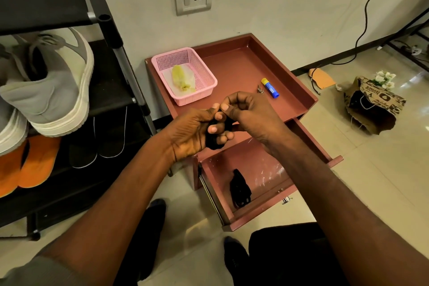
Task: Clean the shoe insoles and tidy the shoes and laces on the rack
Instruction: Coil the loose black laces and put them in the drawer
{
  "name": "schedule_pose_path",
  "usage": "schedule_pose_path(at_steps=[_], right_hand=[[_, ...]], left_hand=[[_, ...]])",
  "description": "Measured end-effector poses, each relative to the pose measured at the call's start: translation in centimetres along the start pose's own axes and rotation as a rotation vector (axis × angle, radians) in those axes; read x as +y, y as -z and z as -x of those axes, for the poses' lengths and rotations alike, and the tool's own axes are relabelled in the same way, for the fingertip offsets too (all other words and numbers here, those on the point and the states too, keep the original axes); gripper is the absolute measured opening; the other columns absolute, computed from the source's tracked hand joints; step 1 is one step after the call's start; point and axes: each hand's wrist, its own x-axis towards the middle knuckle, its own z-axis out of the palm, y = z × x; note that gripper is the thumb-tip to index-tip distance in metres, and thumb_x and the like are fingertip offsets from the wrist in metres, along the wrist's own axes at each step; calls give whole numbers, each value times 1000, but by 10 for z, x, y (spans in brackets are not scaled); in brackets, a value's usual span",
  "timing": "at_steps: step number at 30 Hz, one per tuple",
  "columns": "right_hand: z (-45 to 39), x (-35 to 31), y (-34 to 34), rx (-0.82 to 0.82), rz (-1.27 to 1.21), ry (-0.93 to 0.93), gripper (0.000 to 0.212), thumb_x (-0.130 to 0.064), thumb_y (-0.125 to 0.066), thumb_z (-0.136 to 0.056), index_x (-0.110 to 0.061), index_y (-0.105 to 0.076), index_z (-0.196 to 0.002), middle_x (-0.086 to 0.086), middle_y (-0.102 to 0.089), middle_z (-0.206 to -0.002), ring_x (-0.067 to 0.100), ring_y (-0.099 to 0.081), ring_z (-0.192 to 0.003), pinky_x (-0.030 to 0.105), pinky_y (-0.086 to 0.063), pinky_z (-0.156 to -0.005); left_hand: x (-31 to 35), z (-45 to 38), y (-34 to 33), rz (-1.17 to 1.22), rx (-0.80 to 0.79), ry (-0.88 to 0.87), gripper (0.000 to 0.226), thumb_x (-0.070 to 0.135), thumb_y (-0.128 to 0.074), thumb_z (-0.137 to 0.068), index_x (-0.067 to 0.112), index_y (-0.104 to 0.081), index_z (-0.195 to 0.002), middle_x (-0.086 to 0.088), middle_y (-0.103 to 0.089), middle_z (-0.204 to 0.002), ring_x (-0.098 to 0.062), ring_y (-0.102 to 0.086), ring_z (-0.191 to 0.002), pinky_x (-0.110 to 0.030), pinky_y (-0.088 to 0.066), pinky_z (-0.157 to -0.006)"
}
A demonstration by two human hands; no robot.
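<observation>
1. Both hands meet above the open drawer (267, 206): left hand (192, 132) curls round a black lace bundle (214, 140), right hand (246, 111) pinches its end, likely winding it compact.
2. Another black bundle (240, 189) lies in the drawer.
3. Grey shoes (53, 86) sit on the rack (116, 37), left.

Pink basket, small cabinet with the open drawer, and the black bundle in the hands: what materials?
Pink rectangular mesh basket: looks like moulded plastic, with a fine perforated grid and a smooth rim. Reddish-brown cabinet: probably painted metal or laminate; the glossy open drawer floor shows scuffs and glare. Black bundle gripped by the left hand and pinched by the right hand: soft, matte, likely a fabric shoelace, though it is mostly hidden.
</observation>
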Motion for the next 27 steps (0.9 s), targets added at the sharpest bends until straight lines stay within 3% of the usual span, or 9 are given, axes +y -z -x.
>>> schedule_pose_path(at_steps=[5, 7, 10, 13, 19, 23, 25, 27], right_hand=[[-2, -4, 4, 11, 119, 53, 8, -6, -62, -102, -3, -68, -99, 17, -76, -87, 25, -69, -73, 45, -62, -71], [-5, -3, 7, 33, 234, 64, 10, -8, -62, -102, -10, -69, -95, 8, -75, -80, 21, -68, -68, 45, -61, -69], [-9, 3, 10, 63, 385, 87, 18, -7, -62, -100, -19, -68, -89, 2, -73, -76, 15, -66, -60, 39, -59, -62], [-9, 5, 13, 83, 462, 92, 8, -12, -68, -99, -18, -72, -96, 2, -74, -83, 13, -68, -69, 30, -59, -64], [-16, 22, 20, 134, 587, 0, 15, -6, -72, -93, -18, -80, -88, -4, -74, -80, 11, -70, -77, 30, -62, -72], [-22, 62, 24, 235, 516, -123, 16, -8, -72, -92, -17, -82, -85, -1, -75, -77, 16, -72, -74, 33, -62, -68], [-23, 92, 31, 334, 384, -249, 12, -10, -74, -92, -15, -81, -83, 4, -76, -79, 21, -73, -78, 37, -63, -72], [-22, 124, 40, 448, 275, -384, 13, -13, -76, -92, -15, -78, -79, 6, -74, -80, 24, -72, -81, 43, -64, -77]], left_hand=[[-2, -1, -6, 52, -30, -28, 38, 31, -37, -111, 13, -47, -79, -1, -45, -56, -23, -64, -67, -26, -54, -59], [-3, -4, -9, 39, 3, -24, 38, 32, -38, -111, 12, -48, -79, -2, -47, -56, -23, -65, -66, -26, -56, -58], [-7, -12, -12, -83, 87, -78, 36, 29, -41, -110, 9, -52, -82, -5, -47, -63, -22, -63, -65, -29, -57, -64], [-14, -21, -9, -144, 159, -135, 33, 23, -44, -110, 6, -57, -85, -6, -52, -71, -21, -57, -67, -34, -53, -75], [-29, -31, -12, -155, 274, -83, 26, 21, -55, -106, 2, -69, -94, -8, -67, -78, -20, -60, -66, -30, -60, -65], [-49, -50, -13, -401, 388, -122, 38, 30, -56, -107, 3, -76, -88, -13, -70, -74, -27, -64, -71, -34, -51, -75], [-62, -63, -13, -461, 425, -96, 42, 33, -56, -106, 7, -72, -76, -7, -66, -65, -25, -60, -66, -33, -48, -69], [-79, -76, -12, -672, 487, -73, 37, 34, -60, -103, 13, -66, -72, -3, -65, -65, -25, -58, -63, -31, -47, -64]])
